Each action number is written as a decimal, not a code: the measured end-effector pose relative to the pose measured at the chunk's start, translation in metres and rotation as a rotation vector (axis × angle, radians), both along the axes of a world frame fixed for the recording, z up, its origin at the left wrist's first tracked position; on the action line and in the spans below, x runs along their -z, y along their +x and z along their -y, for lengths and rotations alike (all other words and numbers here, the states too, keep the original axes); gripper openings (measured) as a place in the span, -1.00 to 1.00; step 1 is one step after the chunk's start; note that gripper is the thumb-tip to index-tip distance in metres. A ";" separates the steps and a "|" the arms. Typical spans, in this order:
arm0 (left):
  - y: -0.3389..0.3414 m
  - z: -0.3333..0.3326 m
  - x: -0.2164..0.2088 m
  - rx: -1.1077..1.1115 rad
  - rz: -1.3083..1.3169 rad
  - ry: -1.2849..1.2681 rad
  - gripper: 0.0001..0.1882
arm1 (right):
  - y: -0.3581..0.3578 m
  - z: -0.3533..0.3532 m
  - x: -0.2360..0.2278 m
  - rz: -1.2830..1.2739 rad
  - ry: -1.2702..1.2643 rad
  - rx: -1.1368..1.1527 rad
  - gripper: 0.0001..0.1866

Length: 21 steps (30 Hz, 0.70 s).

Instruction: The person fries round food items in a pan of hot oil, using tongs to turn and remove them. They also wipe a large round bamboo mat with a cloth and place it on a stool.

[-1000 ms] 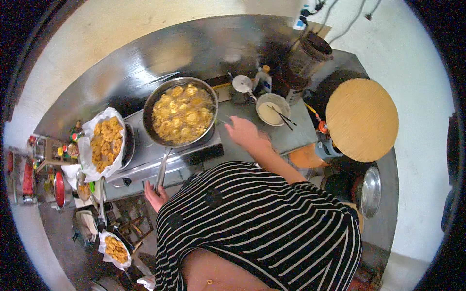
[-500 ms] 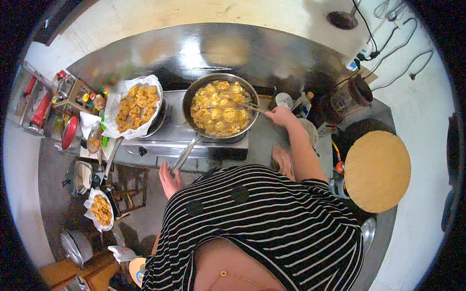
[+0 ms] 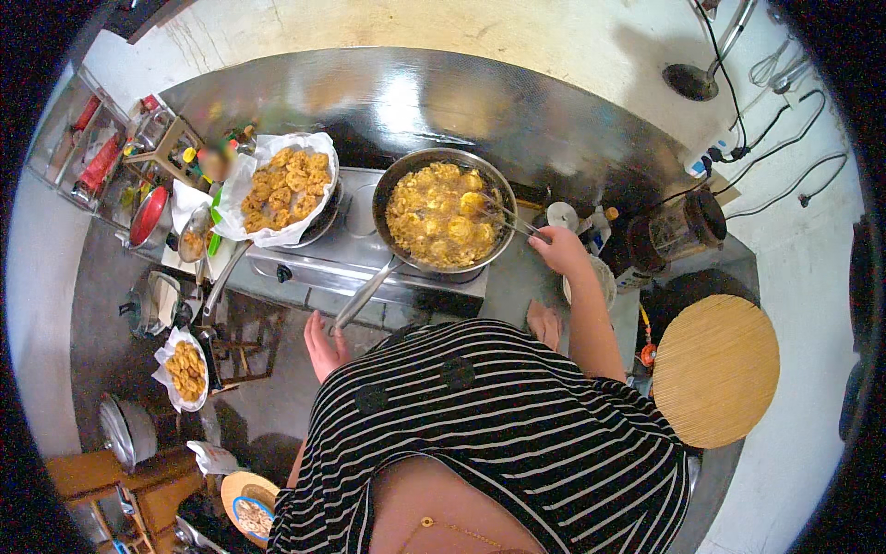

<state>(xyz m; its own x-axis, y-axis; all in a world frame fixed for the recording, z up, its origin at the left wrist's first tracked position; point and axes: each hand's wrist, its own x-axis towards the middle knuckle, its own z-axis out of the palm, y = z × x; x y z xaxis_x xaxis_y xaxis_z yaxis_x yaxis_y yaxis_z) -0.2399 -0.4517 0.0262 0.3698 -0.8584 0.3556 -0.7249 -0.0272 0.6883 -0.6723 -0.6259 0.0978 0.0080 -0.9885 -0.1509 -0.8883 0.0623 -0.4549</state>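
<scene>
A deep steel frying pan (image 3: 409, 170) stands on the gas stove (image 3: 432, 282), with battered golden pieces (image 3: 448, 228) frying in bubbling oil. My right hand (image 3: 559, 247) is closed on metal tongs (image 3: 513, 220), their tips among the pieces at the pan's right side. My left hand (image 3: 326, 347) is held low beside the end of the pan's long handle (image 3: 367, 294), fingers apart and gripping nothing that I can see. Left of the pan, a paper-lined dish (image 3: 238, 201) of browned fried pieces (image 3: 287, 187) rests over a second pan, whose handle (image 3: 226, 279) points toward me.
Another paper-lined dish (image 3: 162, 371) of fried food sits lower left. Near it are a red bowl (image 3: 149, 217) and a small strainer (image 3: 195, 236). At right stand a white cup (image 3: 562, 217), a blender-like jar (image 3: 681, 229) and a round woven lid (image 3: 717, 371). Cords (image 3: 796, 138) hang on the wall.
The view has shifted, so the stove sits further right. The tongs' tips have spread apart around a piece at the pan's right. My left hand stays by the handle's end.
</scene>
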 end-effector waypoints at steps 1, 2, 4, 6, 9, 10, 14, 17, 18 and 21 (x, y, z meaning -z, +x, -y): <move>-0.001 0.001 0.000 -0.001 -0.009 0.000 -0.46 | 0.000 0.001 0.001 -0.006 0.007 -0.001 -0.59; -0.001 0.001 0.000 -0.002 -0.017 0.000 -0.47 | 0.000 0.002 0.002 -0.012 0.015 -0.001 -0.60; 0.001 0.004 0.005 0.015 0.007 -0.013 -0.47 | 0.011 0.001 0.009 -0.032 -0.038 0.022 -0.59; 0.003 0.006 0.007 0.024 0.023 -0.019 -0.47 | 0.031 -0.002 0.004 -0.082 -0.017 0.083 -0.58; 0.004 0.008 0.007 0.034 0.036 -0.013 -0.47 | 0.035 -0.002 0.014 -0.252 -0.041 0.145 -0.57; 0.003 0.008 0.006 0.030 0.051 -0.008 -0.47 | 0.035 -0.002 0.015 -0.242 -0.045 0.142 -0.57; 0.005 0.009 0.001 0.040 0.051 0.007 -0.46 | 0.050 -0.010 0.000 -0.119 -0.059 0.123 -0.58; 0.006 0.009 0.004 0.052 -0.003 0.036 -0.44 | 0.072 -0.010 0.002 -0.053 -0.060 0.058 -0.58; 0.007 0.010 0.006 0.065 -0.003 0.023 -0.44 | 0.078 -0.008 0.007 -0.045 -0.059 0.029 -0.58; 0.010 0.013 0.008 0.084 -0.019 0.018 -0.43 | 0.099 -0.002 0.013 -0.146 0.060 -0.037 -0.57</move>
